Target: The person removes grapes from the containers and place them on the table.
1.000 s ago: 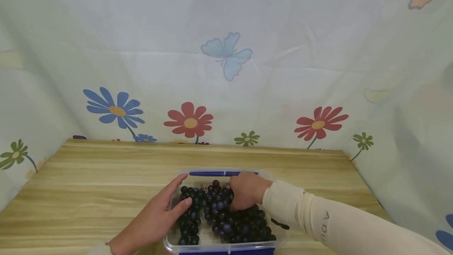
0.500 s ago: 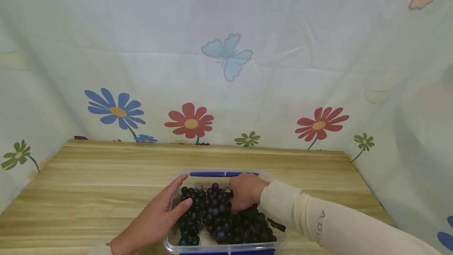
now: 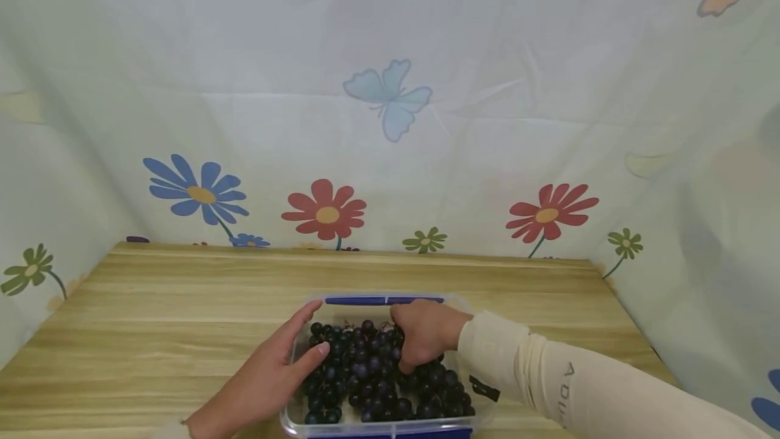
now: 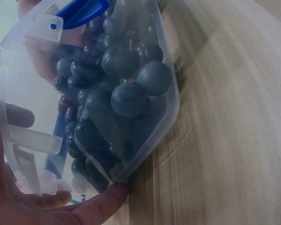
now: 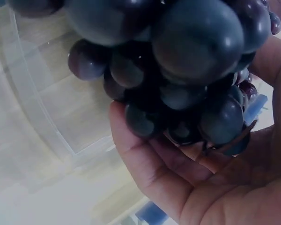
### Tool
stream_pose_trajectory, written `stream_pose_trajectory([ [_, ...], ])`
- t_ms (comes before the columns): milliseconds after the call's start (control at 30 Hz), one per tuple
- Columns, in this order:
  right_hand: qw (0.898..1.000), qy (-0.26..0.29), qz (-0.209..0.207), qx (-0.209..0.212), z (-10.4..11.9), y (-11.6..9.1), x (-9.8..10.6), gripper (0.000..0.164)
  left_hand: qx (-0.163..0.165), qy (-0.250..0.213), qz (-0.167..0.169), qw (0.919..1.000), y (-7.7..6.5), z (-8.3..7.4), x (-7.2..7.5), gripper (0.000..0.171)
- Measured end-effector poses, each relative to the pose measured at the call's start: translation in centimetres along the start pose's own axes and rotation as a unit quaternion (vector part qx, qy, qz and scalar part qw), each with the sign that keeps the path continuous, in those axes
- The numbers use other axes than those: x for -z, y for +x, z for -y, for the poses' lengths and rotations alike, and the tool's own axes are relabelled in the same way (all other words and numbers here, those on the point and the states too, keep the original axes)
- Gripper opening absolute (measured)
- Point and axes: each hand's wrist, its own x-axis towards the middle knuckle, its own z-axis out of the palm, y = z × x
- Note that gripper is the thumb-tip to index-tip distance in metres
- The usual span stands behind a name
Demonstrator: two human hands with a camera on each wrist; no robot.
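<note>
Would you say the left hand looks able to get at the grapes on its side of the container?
Probably yes: the left hand is at the container, its thumb over those grapes, and no lid covers them.

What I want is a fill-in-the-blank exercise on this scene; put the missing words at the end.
The hand curled round some dark grapes is the person's ____ hand.
In the head view, the left hand is at the ____ side of the clear box.
The strip along the box's far rim is ____.
The small whole flower between the two red flowers is ____.

Missing words: right; left; blue; green.
</note>
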Motion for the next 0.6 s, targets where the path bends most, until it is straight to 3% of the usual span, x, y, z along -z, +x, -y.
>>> stream_pose_trajectory([
  [367, 0.998, -0.008, 0.007, 0.059, -0.4, -0.7, 1.1, 0.054, -0.014, 0.005, 0.000, 0.9999, -0.2, 0.0, 0.2, 0.072],
  [600, 0.993, -0.008, -0.052, 0.106, -0.6, -1.2, 1.3, 0.045, -0.013, 0.008, -0.002, 0.9999, -0.2, 0.0, 0.2, 0.072],
])
